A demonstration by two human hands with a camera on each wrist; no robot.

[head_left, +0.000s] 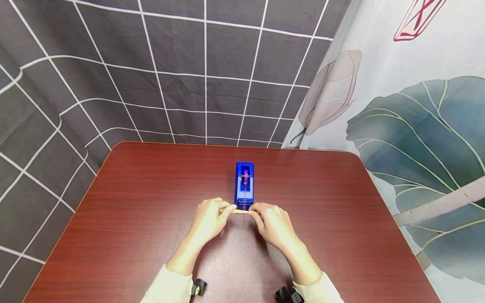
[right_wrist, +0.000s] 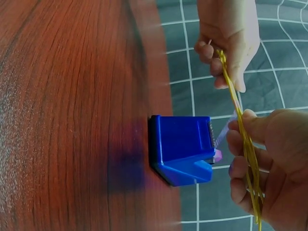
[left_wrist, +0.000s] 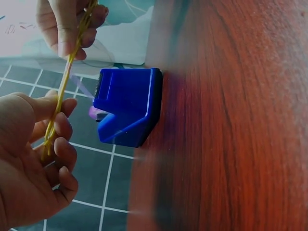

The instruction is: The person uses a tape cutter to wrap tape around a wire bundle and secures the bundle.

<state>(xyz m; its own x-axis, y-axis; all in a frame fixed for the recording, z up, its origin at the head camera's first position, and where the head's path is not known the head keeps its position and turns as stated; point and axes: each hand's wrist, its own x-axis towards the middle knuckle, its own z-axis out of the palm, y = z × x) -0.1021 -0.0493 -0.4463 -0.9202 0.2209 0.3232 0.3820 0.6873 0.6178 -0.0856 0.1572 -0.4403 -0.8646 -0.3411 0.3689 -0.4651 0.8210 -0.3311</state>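
A blue tape dispenser [head_left: 245,195] stands on the table with a roll of purple tape [head_left: 246,177] in it. Just in front of its cutter, my left hand [head_left: 208,219] and right hand [head_left: 273,223] hold a slim bundle of yellow strands [left_wrist: 61,98] stretched between them. Thumb and fingers of each hand pinch it near one end. From the toothed edge, a strip of clear purplish tape [right_wrist: 225,130] reaches up to the bundle's middle, between the two thumbs. In the right wrist view the strands [right_wrist: 249,149] run down across the right fingers.
The reddish-brown wooden table [head_left: 151,181] has rounded far corners. Behind it hangs a dark grey curtain [head_left: 227,54] with a white grid, and a leaf-patterned curtain [head_left: 409,134] is at the right. Black wrist cameras [head_left: 289,295] sit at both cream sleeves.
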